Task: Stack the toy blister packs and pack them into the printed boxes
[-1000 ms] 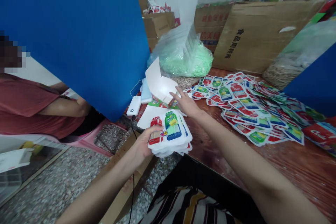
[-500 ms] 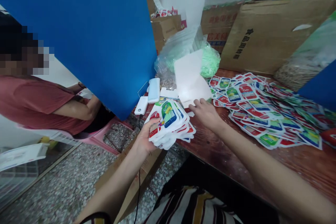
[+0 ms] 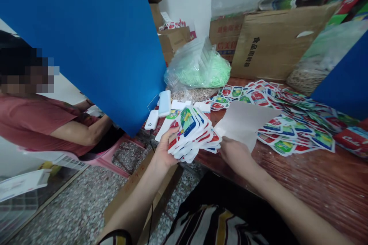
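Note:
My left hand (image 3: 164, 148) is closed round a thick, uneven stack of printed paper cutouts (image 3: 193, 132) in red, green and blue, held over the table's near edge. The thumb lies across the top cutout. Just right of the stack, my right hand (image 3: 236, 156) is closed on the lower corner of a pale, blank sheet (image 3: 244, 120) that stands up tilted. Its fingertips are partly hidden. Behind that sheet spreads a loose pile of similar cutouts (image 3: 290, 132) on the reddish-brown wooden table (image 3: 301, 178).
A white power bank (image 3: 151, 120) with a cable and a light blue pack (image 3: 165, 103) lie behind the stack. Farther back are a bag of green shreds (image 3: 215, 71) and cardboard boxes (image 3: 273, 42). Left, a blue panel (image 3: 115, 46) separates me from a seated person (image 3: 43, 118).
My right hand has come nearer and slightly right, bringing the pale sheet from the back of the table to in front of the pile. The left hand keeps the stack. The view has shifted.

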A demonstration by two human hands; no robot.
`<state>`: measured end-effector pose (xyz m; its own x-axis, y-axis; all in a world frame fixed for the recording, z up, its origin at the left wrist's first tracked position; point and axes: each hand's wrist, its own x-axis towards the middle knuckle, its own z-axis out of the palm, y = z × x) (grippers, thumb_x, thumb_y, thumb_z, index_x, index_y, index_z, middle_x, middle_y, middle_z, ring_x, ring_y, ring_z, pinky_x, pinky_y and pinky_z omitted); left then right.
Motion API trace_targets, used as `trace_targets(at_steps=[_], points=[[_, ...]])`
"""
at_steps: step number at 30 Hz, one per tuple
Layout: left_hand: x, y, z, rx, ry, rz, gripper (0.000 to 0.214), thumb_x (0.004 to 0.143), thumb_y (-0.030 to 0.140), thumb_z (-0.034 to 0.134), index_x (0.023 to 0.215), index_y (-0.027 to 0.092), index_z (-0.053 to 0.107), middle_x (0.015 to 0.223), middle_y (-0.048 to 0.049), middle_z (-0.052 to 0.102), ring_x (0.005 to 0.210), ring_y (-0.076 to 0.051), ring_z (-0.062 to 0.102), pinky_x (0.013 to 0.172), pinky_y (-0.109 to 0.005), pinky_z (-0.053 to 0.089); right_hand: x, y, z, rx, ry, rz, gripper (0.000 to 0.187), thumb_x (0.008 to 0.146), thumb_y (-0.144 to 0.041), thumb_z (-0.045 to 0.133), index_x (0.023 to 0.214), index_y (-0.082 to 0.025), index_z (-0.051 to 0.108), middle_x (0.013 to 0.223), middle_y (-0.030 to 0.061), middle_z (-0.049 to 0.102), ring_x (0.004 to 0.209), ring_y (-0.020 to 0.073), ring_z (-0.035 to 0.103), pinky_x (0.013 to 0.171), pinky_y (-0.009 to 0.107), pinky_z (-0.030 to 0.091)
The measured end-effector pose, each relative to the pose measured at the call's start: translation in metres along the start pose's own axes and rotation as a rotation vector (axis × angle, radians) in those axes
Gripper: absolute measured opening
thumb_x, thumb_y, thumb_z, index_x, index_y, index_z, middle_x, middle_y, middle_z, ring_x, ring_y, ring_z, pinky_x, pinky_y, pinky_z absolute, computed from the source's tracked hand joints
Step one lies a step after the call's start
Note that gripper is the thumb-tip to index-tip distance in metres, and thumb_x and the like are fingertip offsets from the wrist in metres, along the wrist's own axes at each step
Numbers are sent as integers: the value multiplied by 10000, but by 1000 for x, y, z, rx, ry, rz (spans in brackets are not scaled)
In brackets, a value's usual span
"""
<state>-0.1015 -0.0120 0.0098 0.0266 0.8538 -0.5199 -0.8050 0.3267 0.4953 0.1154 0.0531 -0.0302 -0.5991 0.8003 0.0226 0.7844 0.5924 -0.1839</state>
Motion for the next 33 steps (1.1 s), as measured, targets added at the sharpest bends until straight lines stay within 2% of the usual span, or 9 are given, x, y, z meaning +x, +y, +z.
trace_targets(at_steps=[4,6,9,13,19,22,24,27,33], points=[[3,-7,7,-13,-52,-42,370,765,298,625,1075,97,644,831,-90,734,697,-236,692,690,-353,550,3,15,-21,694,161,212,445,968,-500,314,1164,-193,570,775,48,647,677,186,659,678,301,515],[4,-11,12,-23,-49,-68,370,770,302,619,1078,99,645,834,-92,735,722,-245,698,706,-361,549,6,18,-26,1045,75,323,572,925,-632,300,1235,-203,517,801,45,647,606,157,636,610,289,534],[5,-17,21,-44,-16,-77,373,769,297,622,1091,110,644,814,-85,738,805,-265,707,769,-377,550,9,15,-28,1387,-109,441,651,891,-695,310,1306,-215,455,875,78,678,628,160,639,569,299,551],[5,-24,30,-39,31,-97,390,763,293,634,1108,111,643,793,-84,740,857,-281,708,824,-399,548,9,10,-30,1643,-307,406,692,887,-726,245,1334,-240,451,941,105,716,751,218,684,653,394,571],[19,-26,37,118,-20,-27,401,671,116,647,1070,71,636,861,-107,744,844,-271,715,834,-404,563,7,21,-48,1775,-280,360,784,864,-754,242,1423,-215,348,1206,146,643,941,266,682,781,459,552],[37,-23,45,284,-90,3,406,610,58,688,1015,54,647,827,-115,743,787,-260,718,825,-401,571,6,31,-56,1677,-198,285,717,860,-624,487,1444,-249,307,1224,108,639,923,239,684,756,390,564],[51,-21,55,402,-141,23,398,596,61,725,989,62,658,815,-111,743,759,-248,718,812,-396,576,4,37,-57,1614,-103,262,770,788,-449,682,1434,-253,312,1211,86,647,864,209,688,719,329,571],[72,-22,73,549,-186,86,426,548,67,784,958,83,670,815,-105,744,708,-234,713,761,-386,590,1,47,-54,1595,36,285,765,740,-311,740,1397,-212,361,1181,92,658,775,176,680,676,284,574],[108,-35,88,728,-203,-112,393,511,34,800,882,90,684,780,-107,740,671,-229,704,707,-395,597,-11,63,-33,1494,237,385,680,740,-315,721,1345,-249,419,1263,65,601,973,200,654,784,298,575]])
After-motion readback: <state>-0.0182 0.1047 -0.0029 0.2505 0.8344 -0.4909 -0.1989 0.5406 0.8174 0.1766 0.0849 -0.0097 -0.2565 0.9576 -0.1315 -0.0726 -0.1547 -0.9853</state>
